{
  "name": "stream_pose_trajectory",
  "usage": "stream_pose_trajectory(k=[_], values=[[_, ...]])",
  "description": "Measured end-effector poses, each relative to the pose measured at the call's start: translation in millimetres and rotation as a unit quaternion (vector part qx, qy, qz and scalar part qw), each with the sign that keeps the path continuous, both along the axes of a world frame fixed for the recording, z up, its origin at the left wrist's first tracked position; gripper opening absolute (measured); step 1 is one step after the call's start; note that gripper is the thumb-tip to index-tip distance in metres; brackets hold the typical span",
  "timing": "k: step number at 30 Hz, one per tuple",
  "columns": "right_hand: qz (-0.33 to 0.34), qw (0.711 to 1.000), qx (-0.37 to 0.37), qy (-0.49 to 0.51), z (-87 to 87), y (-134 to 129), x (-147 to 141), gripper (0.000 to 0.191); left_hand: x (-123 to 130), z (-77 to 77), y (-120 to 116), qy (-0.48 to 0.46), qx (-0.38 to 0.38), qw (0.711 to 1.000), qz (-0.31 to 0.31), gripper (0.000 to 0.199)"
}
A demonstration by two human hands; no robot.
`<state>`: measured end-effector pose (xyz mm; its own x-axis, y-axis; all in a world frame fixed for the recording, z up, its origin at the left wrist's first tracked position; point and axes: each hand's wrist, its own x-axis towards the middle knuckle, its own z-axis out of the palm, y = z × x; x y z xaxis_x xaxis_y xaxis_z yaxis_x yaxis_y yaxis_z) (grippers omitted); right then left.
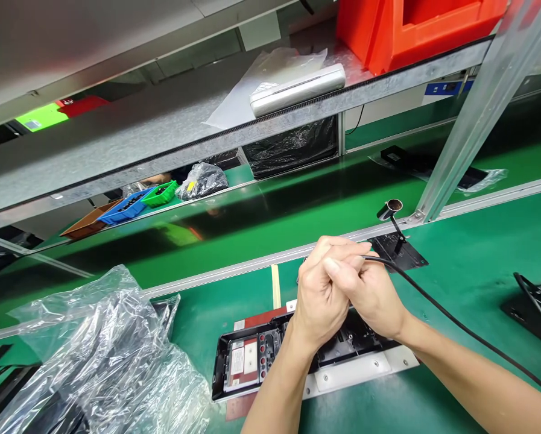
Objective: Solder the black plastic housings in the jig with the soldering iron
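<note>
Above the black housing [338,348], the left hand [322,295] and right hand [375,292] together grip the cable [424,294], apparently working its end, so next move calls for steady holding.

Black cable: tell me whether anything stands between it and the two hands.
Nothing visible does: the black cable runs directly into the clasped left hand and right hand. The part inside their grip is hidden.
</note>
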<state>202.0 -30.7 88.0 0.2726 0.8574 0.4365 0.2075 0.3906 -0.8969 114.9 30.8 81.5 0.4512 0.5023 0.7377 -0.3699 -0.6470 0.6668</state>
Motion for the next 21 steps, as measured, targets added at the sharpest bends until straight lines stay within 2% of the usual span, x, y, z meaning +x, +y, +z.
stream_pose_trajectory(k=[4,10,21], values=[[-0.019,0.999,0.028,-0.012,9.7,0.9,-1.0,0.033,-0.7,0.3,0.2,0.000,0.012,1.000,0.016,0.022],[0.006,0.999,0.023,-0.025,8.3,3.3,1.1,0.032,-0.9,2.3,2.1,0.001,0.034,0.999,0.026,0.023],[0.036,0.996,-0.044,-0.075,12.9,2.3,5.3,0.034,-1.9,5.7,2.3,-0.011,0.020,1.000,0.013,0.024]])
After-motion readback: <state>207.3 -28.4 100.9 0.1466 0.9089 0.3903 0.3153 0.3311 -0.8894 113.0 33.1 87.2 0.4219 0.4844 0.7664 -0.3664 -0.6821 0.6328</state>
